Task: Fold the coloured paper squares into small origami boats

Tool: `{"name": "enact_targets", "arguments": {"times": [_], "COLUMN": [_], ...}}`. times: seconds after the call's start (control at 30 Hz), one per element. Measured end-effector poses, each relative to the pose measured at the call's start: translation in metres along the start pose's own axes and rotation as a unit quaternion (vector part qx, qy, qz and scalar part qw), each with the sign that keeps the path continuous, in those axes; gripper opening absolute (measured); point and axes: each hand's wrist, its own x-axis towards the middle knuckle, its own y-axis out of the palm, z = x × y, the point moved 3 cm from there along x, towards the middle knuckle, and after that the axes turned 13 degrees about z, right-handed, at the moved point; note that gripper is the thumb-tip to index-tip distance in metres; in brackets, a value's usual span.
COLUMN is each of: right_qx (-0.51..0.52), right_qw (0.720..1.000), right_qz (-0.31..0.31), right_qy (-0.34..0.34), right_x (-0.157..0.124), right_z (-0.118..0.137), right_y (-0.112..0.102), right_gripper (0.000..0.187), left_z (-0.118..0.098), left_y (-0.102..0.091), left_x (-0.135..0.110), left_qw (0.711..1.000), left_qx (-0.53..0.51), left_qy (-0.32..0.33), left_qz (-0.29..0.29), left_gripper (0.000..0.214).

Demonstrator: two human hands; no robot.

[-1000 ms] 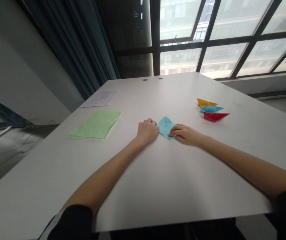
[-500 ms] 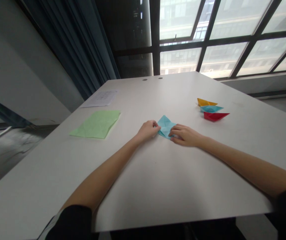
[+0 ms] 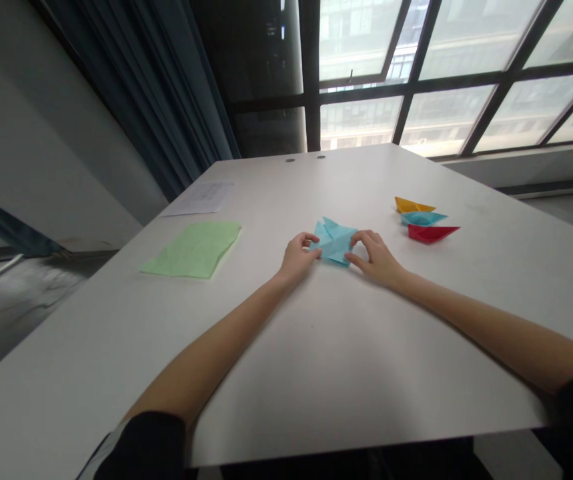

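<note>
The folded blue paper (image 3: pixel 335 241) lies on the surface (image 3: pixel 346 347) directly between the hands: left hand (image 3: pixel 297 255) pinches its left corner, right hand (image 3: pixel 377 253) its right, long axis crosswise.

Print on the white sheet (image 3: pixel 200 198) is too small to read.

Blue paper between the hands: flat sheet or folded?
Folded: the blue paper shows creases and raised pointed flaps, pinched by left hand and right hand.
</note>
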Motion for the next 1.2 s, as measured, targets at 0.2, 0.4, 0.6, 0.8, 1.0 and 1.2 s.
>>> {"name": "enact_targets", "arguments": {"times": [0.2, 0.4, 0.6, 0.8, 1.0, 1.2], "right_qx": [0.291, 0.443, 0.265, -0.104, -0.194, -0.147], "right_qw": [0.941, 0.885, 0.949, 0.992, 0.962, 0.961], "right_qz": [-0.035, -0.017, -0.106, -0.042, 0.104, 0.176], "right_qy": [0.169, 0.143, 0.131, -0.05, -0.16, -0.155], "right_x": [0.002, 0.008, 0.006, 0.0, -0.002, -0.003], "right_z": [-0.009, -0.001, -0.004, 0.01, 0.018, 0.029], "right_y": [0.008, 0.011, -0.009, -0.02, 0.001, 0.003], "right_gripper": [0.052, 0.05, 0.026, 0.015, 0.021, 0.031], "left_z": [-0.011, -0.009, -0.005, -0.008, -0.009, -0.009], "left_y": [0.004, 0.011, 0.006, -0.005, -0.002, 0.013], "left_x": [-0.005, -0.006, -0.008, -0.008, -0.009, -0.017], "left_qw": [0.994, 0.996, 0.994, 0.983, 0.975, 0.918], "left_qx": [0.002, -0.024, 0.097, 0.143, 0.206, 0.392], "left_qy": [0.109, 0.082, 0.036, 0.043, 0.031, 0.02], "left_qz": [-0.012, 0.013, -0.037, -0.105, -0.079, 0.063], "left_gripper": [0.016, 0.011, 0.015, 0.015, 0.018, 0.02]}}
